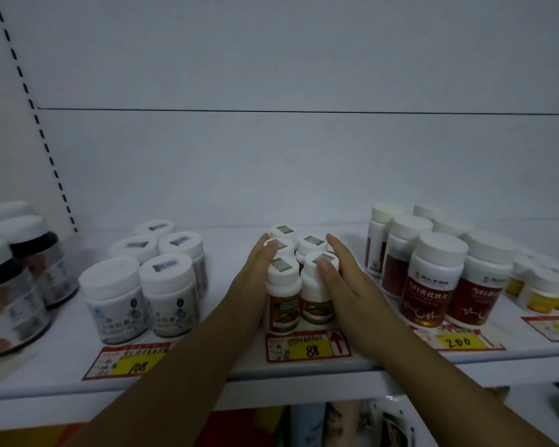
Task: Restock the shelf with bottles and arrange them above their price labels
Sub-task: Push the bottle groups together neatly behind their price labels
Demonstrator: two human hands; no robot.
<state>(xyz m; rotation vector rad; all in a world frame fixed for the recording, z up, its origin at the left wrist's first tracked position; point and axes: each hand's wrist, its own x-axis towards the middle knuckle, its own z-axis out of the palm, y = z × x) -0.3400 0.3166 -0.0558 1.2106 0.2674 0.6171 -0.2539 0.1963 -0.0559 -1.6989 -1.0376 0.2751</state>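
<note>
A tight cluster of several small white-capped bottles with orange-brown labels (284, 301) stands on the white shelf (226, 366), right behind the yellow "88" price label (308, 346). My left hand (259, 269) lies flat against the cluster's left side, fingers straight. On the right side my right hand (346, 272) presses in the same way, its thumb resting on the cap of the front right bottle (317, 295). Neither hand wraps around a single bottle.
Left of the cluster stand several white bottles (142, 285) above a "108" label (133, 361); dark jars (10, 279) sit at the far left. Red-labelled bottles (433, 279) stand at the right above a "200" label (459, 341), with small yellow-labelled ones (542, 291) beyond.
</note>
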